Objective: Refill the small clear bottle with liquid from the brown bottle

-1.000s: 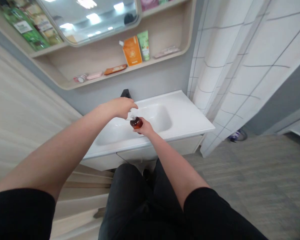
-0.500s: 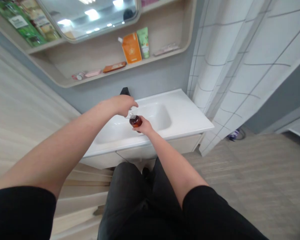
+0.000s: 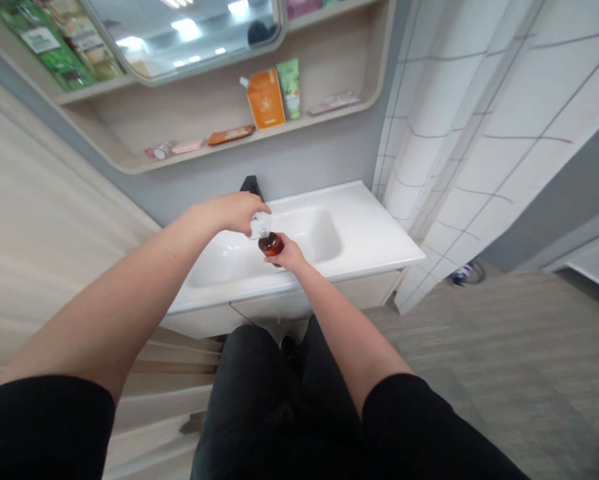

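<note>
Over the white sink [image 3: 329,230], my right hand [image 3: 290,253] is wrapped round a brown, see-through bottle [image 3: 270,245] with its top toward the left hand. My left hand [image 3: 242,211] comes in from the left, fingers closed on a small clear, whitish container [image 3: 261,225]. This container is tilted down, and its lower end meets or hangs just above the bottle's mouth; I cannot tell if they touch. Part of it is hidden by my fingers. Behind my left hand stands a black faucet [image 3: 250,185].
Above the sink runs a beige wall shelf [image 3: 179,158] with an orange pouch [image 3: 266,100], a green tube [image 3: 290,90] and several small packets. A mirror [image 3: 194,37] hangs there. A pale curtain [image 3: 54,220] is on the left, a white tiled column [image 3: 424,127] on the right.
My left hand has tipped the clear container, so more of its side faces me above the bottle. The right hand and the bottle have hardly moved.
</note>
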`<state>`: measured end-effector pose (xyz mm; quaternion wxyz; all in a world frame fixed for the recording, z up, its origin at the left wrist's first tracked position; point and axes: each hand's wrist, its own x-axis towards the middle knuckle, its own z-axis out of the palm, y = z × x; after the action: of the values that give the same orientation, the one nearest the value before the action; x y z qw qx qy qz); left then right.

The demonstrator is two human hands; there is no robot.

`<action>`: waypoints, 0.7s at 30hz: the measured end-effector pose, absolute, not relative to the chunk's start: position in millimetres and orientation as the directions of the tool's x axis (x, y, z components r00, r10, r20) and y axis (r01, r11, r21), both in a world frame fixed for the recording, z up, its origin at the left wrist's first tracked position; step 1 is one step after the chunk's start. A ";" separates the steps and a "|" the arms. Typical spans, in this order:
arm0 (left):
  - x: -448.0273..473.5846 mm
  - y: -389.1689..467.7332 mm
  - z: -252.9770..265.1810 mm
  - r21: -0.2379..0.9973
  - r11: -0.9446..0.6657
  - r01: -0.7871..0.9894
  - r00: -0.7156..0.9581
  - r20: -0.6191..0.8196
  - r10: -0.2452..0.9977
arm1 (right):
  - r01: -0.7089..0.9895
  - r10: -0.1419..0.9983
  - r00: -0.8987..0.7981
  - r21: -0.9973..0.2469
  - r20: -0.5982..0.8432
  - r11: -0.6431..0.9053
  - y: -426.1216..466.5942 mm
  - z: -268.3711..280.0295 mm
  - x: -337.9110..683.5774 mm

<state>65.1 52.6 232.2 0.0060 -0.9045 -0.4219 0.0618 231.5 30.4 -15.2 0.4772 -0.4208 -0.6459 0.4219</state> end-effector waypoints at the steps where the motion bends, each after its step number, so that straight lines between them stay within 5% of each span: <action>1: 58.7 52.4 231.5 -0.038 -0.634 0.772 0.627 -0.119 0.770 | 0.140 0.947 -0.194 -0.948 0.256 0.285 29.8 -14.8 231.6; 6: 12.5 40.0 199.5 0.403 -0.455 0.794 0.466 0.077 0.882 | 0.107 0.943 -0.212 -0.953 0.256 0.282 30.0 -13.5 231.0; 9: -16.7 18.9 150.5 0.763 -0.358 0.539 0.290 0.230 0.929 | 0.129 0.942 -0.220 -0.949 0.255 0.287 30.0 -12.3 230.5; 11: -31.3 1.9 110.4 0.898 -0.324 0.298 0.162 0.287 0.944 | 0.146 0.942 -0.219 -0.946 0.255 0.290 29.4 -11.6 230.3; 15: -45.7 -21.6 36.7 0.976 -0.210 0.061 -0.058 0.214 0.975 | 0.180 0.947 -0.200 -0.941 0.249 0.286 29.4 -12.2 230.6; 21: -45.3 -16.0 -11.0 0.978 -0.151 0.144 -0.171 0.175 0.970 | 0.234 0.959 -0.155 -0.934 0.236 0.268 29.8 -10.0 234.4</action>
<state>-45.3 -16.0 -11.0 -0.3755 -0.5228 -0.5326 -0.5496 234.4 29.8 -10.0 0.4600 -0.4590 -0.6500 0.3940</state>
